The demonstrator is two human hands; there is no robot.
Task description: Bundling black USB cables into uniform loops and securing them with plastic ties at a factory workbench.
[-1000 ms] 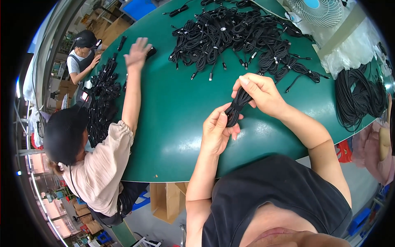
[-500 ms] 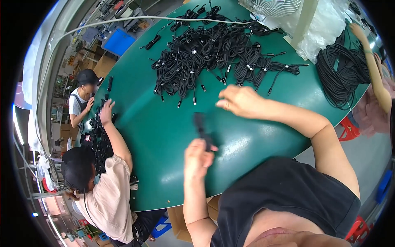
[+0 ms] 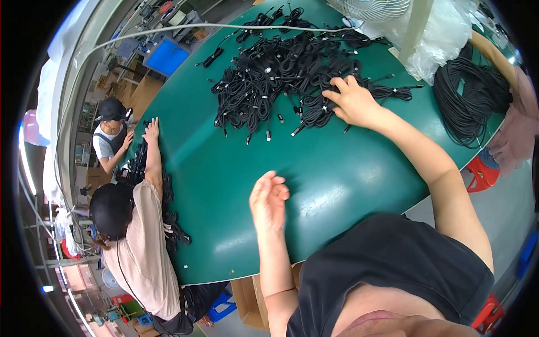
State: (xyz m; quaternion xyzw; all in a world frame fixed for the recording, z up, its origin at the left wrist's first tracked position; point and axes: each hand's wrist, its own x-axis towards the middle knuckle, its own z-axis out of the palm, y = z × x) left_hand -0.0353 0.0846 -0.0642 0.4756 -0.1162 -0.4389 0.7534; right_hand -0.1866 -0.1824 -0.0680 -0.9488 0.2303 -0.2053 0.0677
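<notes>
A large heap of coiled black cables (image 3: 252, 90) with metal plug ends lies on the green table (image 3: 224, 196). My right hand (image 3: 355, 104) reaches onto the right side of this heap. Its fingers are spread over a tied cable bundle (image 3: 319, 112), and I cannot tell how firmly they touch it. Nearer to me, my left hand (image 3: 269, 199) hovers above the table with loosely curled fingers and nothing in it.
At the left, a co-worker (image 3: 140, 241) in a beige top reaches along more black cables (image 3: 177, 230); another person (image 3: 112, 129) sits beyond. A thick cable coil (image 3: 466, 101) lies at the right beside a plastic bag (image 3: 443, 39), a post (image 3: 415, 33) and a fan (image 3: 376, 8).
The dark cable bundle has left my left hand, which is now empty. My right hand has moved forward and right onto the heap. The beige-sleeved co-worker's arm has stretched farther forward.
</notes>
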